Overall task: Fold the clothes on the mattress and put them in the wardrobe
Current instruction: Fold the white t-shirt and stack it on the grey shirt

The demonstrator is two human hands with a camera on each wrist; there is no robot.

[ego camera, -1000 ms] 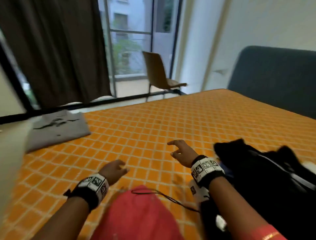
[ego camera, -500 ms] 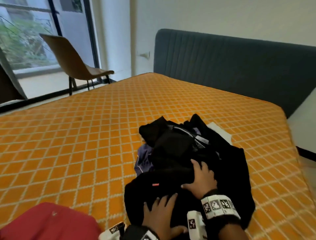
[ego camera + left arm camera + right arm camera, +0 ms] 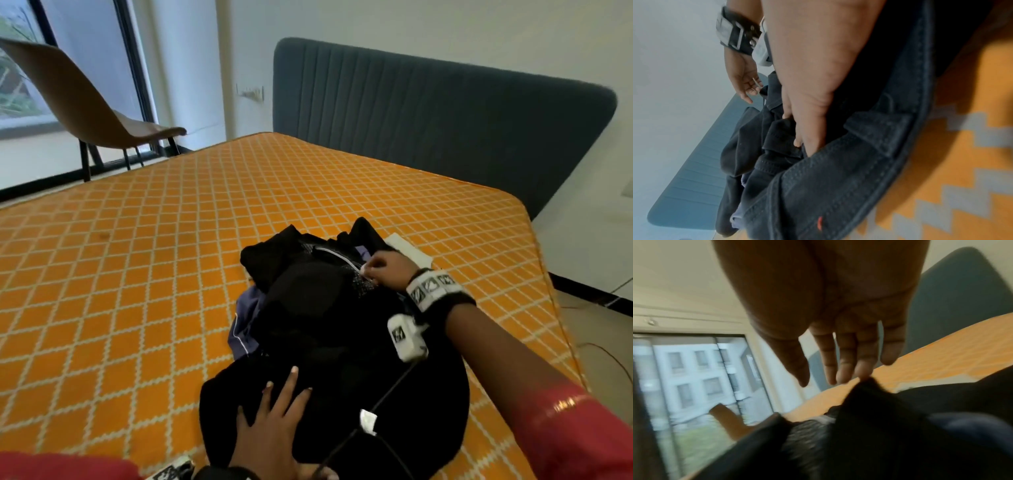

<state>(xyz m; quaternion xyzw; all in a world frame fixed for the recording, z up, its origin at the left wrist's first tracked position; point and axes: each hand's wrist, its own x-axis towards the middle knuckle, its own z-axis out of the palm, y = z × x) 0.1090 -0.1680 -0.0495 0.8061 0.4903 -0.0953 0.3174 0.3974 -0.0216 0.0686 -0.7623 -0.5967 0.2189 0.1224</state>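
Note:
A heap of dark clothes (image 3: 308, 308) lies on the orange quilted mattress (image 3: 137, 274), with a bluish-purple garment (image 3: 245, 322) poking out on its left and a white piece (image 3: 409, 251) at its far edge. My left hand (image 3: 274, 411) lies flat, fingers spread, on the near black garment. In the left wrist view its fingers (image 3: 805, 138) press into the waistband of black jeans (image 3: 838, 178). My right hand (image 3: 383, 270) hovers at the far top of the heap. The right wrist view shows that right hand (image 3: 838, 353) with straight fingers, holding nothing.
A grey-blue padded headboard (image 3: 428, 120) stands behind the mattress against the white wall. A tan chair (image 3: 85, 106) stands by the window at the left. Red fabric (image 3: 51, 466) shows at the bottom-left edge. The mattress's right edge (image 3: 548, 308) drops to the floor.
The view swung right from the window side to the clothes heap. Both hands came onto the heap; the right hand then moved from its near part to its far top.

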